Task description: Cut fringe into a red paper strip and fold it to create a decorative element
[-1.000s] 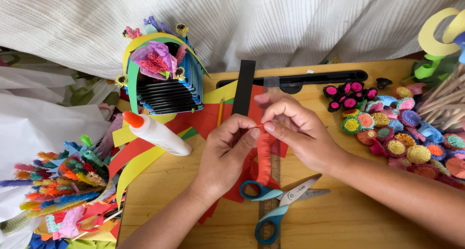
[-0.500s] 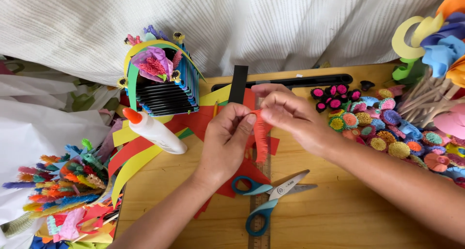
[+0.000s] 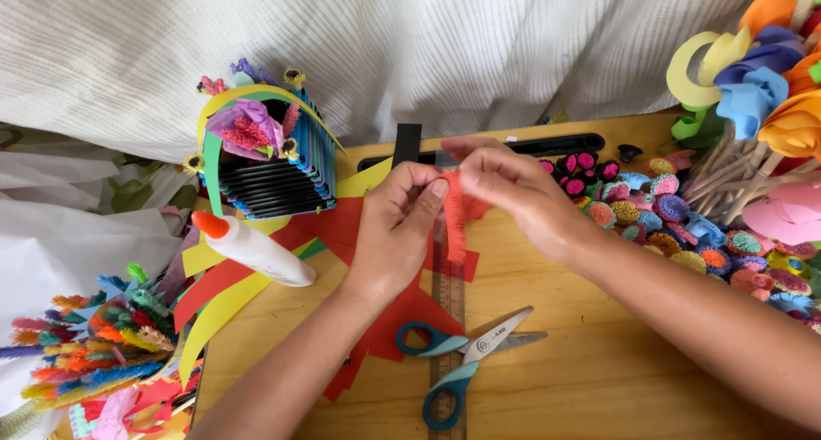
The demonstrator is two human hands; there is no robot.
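Both hands meet over the middle of the wooden board (image 3: 599,372): the left hand (image 3: 398,226) pinches the top of a red fringed paper strip (image 3: 453,222) between thumb and forefinger, and the right hand (image 3: 513,188) grips the same top end with closed fingertips from the other side. That strip hangs down between them, its cut fringe facing left, above a ruler (image 3: 449,307) that lies lengthwise on the board.

Under the strip and to its left, red paper scraps (image 3: 393,324) spread over the board; how many sheets there are is hard to tell, since the left forearm covers part of them. Just below the strip, blue-handled scissors (image 3: 462,354) lie shut across the ruler.

Left of the strip stands a basket (image 3: 274,179) built of stacked black and blue bars, with a yellow and green arched handle; it holds pink and purple paper flowers. A white glue bottle (image 3: 256,250) with an orange cap lies tilted beside it on yellow paper strips (image 3: 218,307).

Right of the strip, a heap of small rolled paper flowers (image 3: 684,226) in many colours covers the board's edge, partly hidden by the right arm. Farther right, large paper flowers (image 3: 770,89) on wooden sticks are cut off by the frame. Behind the strip lies a long black bar (image 3: 556,145). Far left, fringed strips (image 3: 94,346) in many colours are bundled together.
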